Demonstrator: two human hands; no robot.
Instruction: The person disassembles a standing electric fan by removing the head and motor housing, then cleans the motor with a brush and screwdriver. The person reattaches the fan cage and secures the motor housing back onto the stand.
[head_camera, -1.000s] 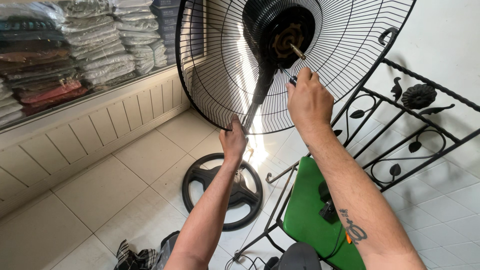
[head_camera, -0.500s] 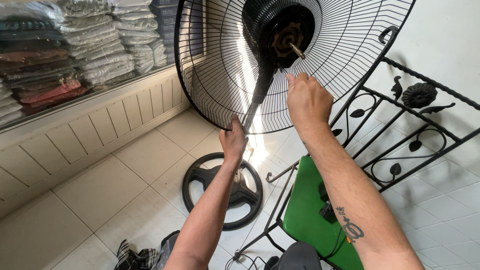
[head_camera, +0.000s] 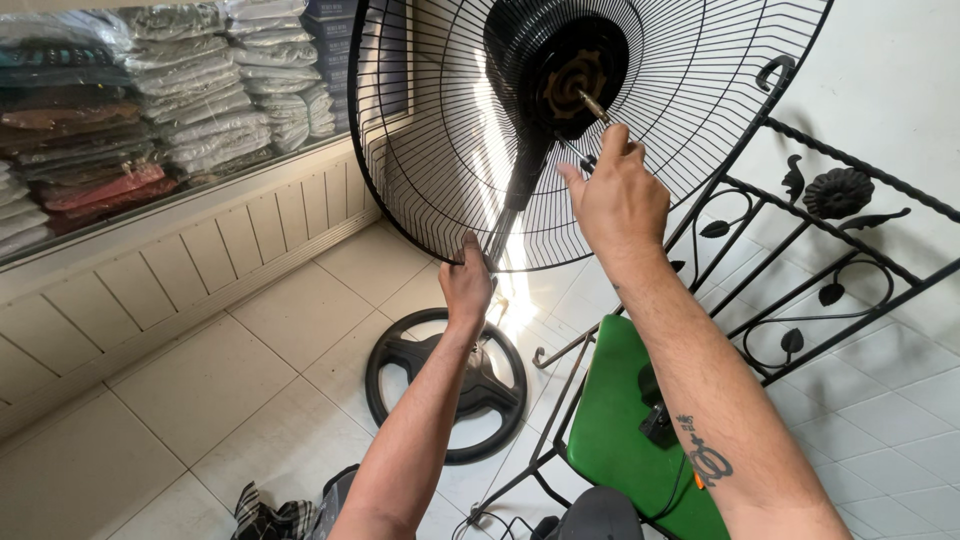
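A black pedestal fan stands before me with its wire rear guard (head_camera: 420, 150) bare and no blade on it. The black motor housing (head_camera: 560, 70) sits at the guard's centre, with a metal shaft (head_camera: 592, 105) sticking out. My right hand (head_camera: 615, 200) is raised to the hub, fingers pinched just below the shaft tip on a small dark part. My left hand (head_camera: 467, 285) is closed around the fan's black pole (head_camera: 512, 205) at the lower rim of the guard. The round black base (head_camera: 445, 385) rests on the tiled floor below.
A green chair seat (head_camera: 625, 440) with a black ornate metal frame (head_camera: 800, 270) is at my right. Stacks of folded fabric in plastic (head_camera: 130, 110) lie behind a glass counter at the left. Crumpled cloth (head_camera: 275, 515) lies on the white tiles.
My right hand has shifted slightly at the hub, fingers working near the shaft. The left hand stays on the pole.
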